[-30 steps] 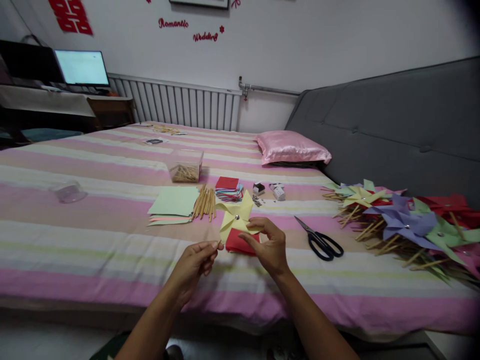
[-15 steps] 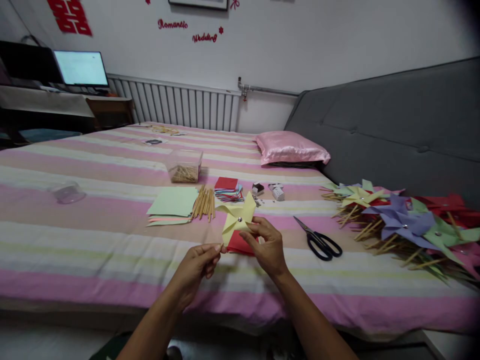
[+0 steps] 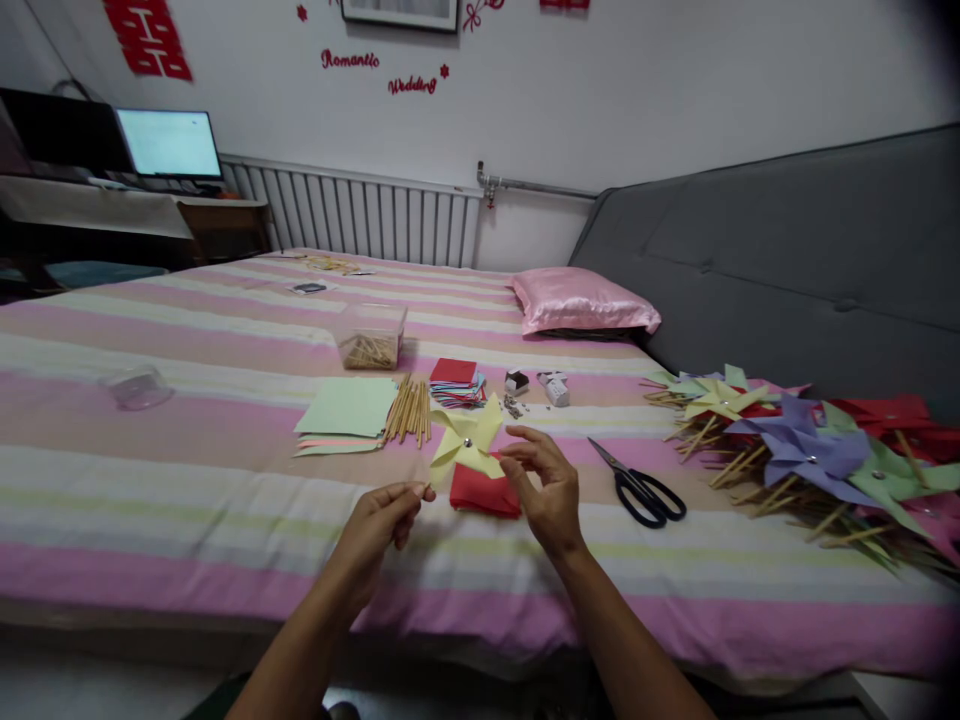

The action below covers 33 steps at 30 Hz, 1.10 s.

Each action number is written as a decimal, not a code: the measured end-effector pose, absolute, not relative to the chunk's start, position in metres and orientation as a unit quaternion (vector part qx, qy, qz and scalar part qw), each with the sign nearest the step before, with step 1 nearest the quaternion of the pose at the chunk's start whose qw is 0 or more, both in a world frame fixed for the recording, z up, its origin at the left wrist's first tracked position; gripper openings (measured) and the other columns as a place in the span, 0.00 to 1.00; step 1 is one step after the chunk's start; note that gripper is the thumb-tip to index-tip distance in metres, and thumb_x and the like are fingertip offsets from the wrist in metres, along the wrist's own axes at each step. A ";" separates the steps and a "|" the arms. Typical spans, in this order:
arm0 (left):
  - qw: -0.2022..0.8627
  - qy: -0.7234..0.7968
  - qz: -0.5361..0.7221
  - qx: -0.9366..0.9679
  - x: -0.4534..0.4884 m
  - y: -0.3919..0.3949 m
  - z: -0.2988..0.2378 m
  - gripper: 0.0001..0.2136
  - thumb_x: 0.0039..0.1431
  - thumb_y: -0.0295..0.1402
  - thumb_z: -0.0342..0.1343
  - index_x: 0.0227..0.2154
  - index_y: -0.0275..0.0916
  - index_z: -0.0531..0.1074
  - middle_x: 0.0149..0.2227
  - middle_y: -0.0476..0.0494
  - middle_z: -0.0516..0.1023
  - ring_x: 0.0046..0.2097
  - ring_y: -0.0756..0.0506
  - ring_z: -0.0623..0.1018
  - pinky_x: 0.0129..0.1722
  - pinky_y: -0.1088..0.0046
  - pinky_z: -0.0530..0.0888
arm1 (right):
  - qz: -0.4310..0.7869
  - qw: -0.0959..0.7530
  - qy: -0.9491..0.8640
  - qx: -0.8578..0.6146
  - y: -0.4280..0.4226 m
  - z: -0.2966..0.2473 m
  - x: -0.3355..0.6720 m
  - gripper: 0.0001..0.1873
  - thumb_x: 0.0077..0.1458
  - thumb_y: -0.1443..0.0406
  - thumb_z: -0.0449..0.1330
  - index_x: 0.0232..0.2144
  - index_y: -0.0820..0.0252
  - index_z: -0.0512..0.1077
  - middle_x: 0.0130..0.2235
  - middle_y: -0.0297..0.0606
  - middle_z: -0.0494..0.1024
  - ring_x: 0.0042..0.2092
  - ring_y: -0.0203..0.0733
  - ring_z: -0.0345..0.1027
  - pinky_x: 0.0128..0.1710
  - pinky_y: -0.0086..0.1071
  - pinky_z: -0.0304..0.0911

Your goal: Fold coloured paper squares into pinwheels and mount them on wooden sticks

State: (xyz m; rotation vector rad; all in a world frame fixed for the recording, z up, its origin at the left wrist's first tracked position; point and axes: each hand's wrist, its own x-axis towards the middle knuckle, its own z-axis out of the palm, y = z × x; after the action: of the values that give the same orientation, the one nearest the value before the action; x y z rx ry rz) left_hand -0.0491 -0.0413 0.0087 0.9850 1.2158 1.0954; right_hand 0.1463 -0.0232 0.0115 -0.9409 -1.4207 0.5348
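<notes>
Yellow pinwheel (image 3: 466,448) now hovers over the red paper (image 3: 484,493) on the bed (image 3: 187,470), pinched from below by the left hand (image 3: 384,518) alone; the right hand (image 3: 549,487) has let go, fingers spread.

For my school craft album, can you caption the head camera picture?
Left hand holds a yellow pinwheel, right hand open beside it, above red paper on a striped bed, near scissors.

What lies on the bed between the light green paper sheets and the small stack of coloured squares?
In the head view, a bundle of wooden sticks lies between the green sheets and the coloured squares, close against the sheets.
</notes>
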 end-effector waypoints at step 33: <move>0.544 0.552 0.431 0.462 -0.058 -0.040 0.012 0.11 0.44 0.40 0.54 0.22 0.36 0.70 0.16 0.57 0.54 0.20 0.54 0.50 0.21 0.76 0.46 | 0.312 0.498 -0.725 -0.360 -0.014 0.015 0.169 0.11 0.38 0.66 0.68 0.29 0.56 0.75 0.56 0.43 0.62 0.51 0.48 0.62 0.47 0.40 0.60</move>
State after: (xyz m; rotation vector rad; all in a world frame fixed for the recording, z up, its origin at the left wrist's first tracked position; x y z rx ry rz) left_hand -0.0577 -0.0400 0.0116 1.0959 1.3088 1.0230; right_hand 0.1689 -0.0142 0.0149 -0.8724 -1.7543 0.7542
